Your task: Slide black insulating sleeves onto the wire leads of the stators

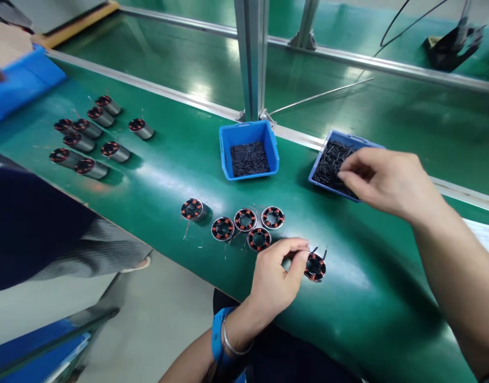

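My left hand (274, 274) is closed, thumb and forefinger pinched at the edge of a motor stator (315, 267) with copper windings. Two thin wires with black sleeves stick up from that stator; the exact point of the grip is partly hidden by my fingers. My right hand (391, 178) hovers over the right blue bin (331, 187), which holds many short black sleeve pieces (332, 159). Its thumb and fingertips are pressed together, and whatever lies between them is too small to make out.
Several stators (259, 239) stand left of my left hand. Another blue bin (249, 174) holds finer black pieces. More stators (91, 167) stand at the far left, near a co-worker's dark clothing (32, 229). A metal post (250, 58) rises behind the bins.
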The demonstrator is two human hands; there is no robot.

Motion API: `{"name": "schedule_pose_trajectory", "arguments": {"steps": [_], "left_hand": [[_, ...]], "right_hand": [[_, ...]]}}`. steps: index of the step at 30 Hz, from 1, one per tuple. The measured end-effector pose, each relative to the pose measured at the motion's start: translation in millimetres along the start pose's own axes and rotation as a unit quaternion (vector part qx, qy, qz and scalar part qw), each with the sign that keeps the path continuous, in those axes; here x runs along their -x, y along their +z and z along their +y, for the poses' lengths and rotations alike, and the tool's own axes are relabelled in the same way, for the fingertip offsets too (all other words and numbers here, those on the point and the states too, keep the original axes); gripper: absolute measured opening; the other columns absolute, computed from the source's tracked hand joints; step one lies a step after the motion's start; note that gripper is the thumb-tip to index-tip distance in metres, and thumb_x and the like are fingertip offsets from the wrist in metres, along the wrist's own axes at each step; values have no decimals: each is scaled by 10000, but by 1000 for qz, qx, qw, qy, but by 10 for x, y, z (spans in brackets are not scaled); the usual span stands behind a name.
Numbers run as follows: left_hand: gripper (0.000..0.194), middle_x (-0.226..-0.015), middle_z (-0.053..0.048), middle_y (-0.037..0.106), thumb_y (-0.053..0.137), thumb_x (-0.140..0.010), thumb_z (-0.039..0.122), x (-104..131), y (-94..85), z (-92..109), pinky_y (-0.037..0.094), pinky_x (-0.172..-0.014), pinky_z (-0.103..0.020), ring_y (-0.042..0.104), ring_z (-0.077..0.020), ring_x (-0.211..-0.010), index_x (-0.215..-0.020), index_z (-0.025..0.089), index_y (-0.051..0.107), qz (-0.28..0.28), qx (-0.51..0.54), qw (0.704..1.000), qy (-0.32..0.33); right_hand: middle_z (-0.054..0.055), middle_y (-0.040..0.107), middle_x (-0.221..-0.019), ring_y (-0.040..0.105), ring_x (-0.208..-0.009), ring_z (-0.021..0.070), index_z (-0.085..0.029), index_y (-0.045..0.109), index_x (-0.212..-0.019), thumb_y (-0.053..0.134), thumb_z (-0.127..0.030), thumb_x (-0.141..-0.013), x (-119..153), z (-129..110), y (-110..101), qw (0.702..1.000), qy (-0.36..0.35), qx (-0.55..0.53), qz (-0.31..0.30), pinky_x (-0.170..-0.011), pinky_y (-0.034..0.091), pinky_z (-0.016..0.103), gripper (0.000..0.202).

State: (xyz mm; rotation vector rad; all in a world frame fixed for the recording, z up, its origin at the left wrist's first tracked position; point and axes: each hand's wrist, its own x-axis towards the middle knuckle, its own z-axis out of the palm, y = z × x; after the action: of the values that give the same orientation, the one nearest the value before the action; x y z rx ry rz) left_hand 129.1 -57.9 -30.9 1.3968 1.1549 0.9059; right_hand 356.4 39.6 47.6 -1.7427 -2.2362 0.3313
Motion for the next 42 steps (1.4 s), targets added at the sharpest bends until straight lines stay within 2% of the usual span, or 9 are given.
{"name": "schedule_pose_trajectory", "arguments": {"steps": [2,4,7,14,22,28,37,42], "left_hand": [[170,-982,-26,777,610,-904,157,-10,5,6,580,-829,-274,729,-165,-895,-1006,206,737,1,-2,1000,6],[169,-970,-23,774,616,-897,146,-13,3,10,577,-826,-271,724,-160,-882,-992,206,742,2,-9,1000,17],[162,-945,-20,768,623,-887,129,-11,-4,14,569,-813,-257,717,-150,-856,-974,197,742,2,-14,1000,25],[165,-958,-28,763,617,-886,123,-20,-8,35,564,-821,-260,713,-153,-862,-979,184,738,-2,-6,1000,21],[138,-927,-31,758,623,-883,116,-26,-19,36,548,-814,-237,703,-143,-844,-947,167,734,-6,-18,999,31],[142,-950,-30,763,619,-886,115,-12,-31,44,544,-824,-233,708,-145,-874,-952,172,730,-9,-18,999,29],[151,-947,-21,760,613,-888,110,-25,-43,43,548,-820,-242,706,-146,-862,-952,189,724,-11,-25,999,33],[125,-932,-36,754,606,-888,135,-14,-34,29,557,-830,-272,710,-161,-864,-946,179,707,-18,-19,999,21]], "right_hand": [[73,676,-837,628,-720,194,-192,667,-916,552,-254,-894,133,-152,3,991,-80,-85,-62,-672,483,319,132],[77,676,-896,641,-774,172,-188,698,-969,523,-210,-912,241,-300,25,965,-152,-155,-148,-698,498,285,185],[66,660,-867,622,-740,134,-173,715,-968,489,-150,-917,305,-442,66,940,-176,-203,-210,-685,488,242,233],[42,660,-830,577,-641,115,-147,682,-1006,522,-114,-854,235,-517,62,942,-164,-190,-222,-585,434,223,224],[27,668,-818,591,-687,131,-167,681,-960,519,-68,-805,124,-592,57,932,-178,-154,-275,-616,404,232,245],[-8,622,-723,520,-568,107,-171,656,-910,536,-70,-761,74,-598,25,931,-164,-165,-279,-551,351,230,216],[-16,613,-720,509,-566,101,-172,650,-924,544,-60,-754,97,-598,8,933,-159,-171,-274,-557,353,229,229],[-8,628,-747,538,-621,109,-176,660,-904,538,-63,-793,95,-608,75,926,-159,-166,-300,-569,361,230,199]]}}
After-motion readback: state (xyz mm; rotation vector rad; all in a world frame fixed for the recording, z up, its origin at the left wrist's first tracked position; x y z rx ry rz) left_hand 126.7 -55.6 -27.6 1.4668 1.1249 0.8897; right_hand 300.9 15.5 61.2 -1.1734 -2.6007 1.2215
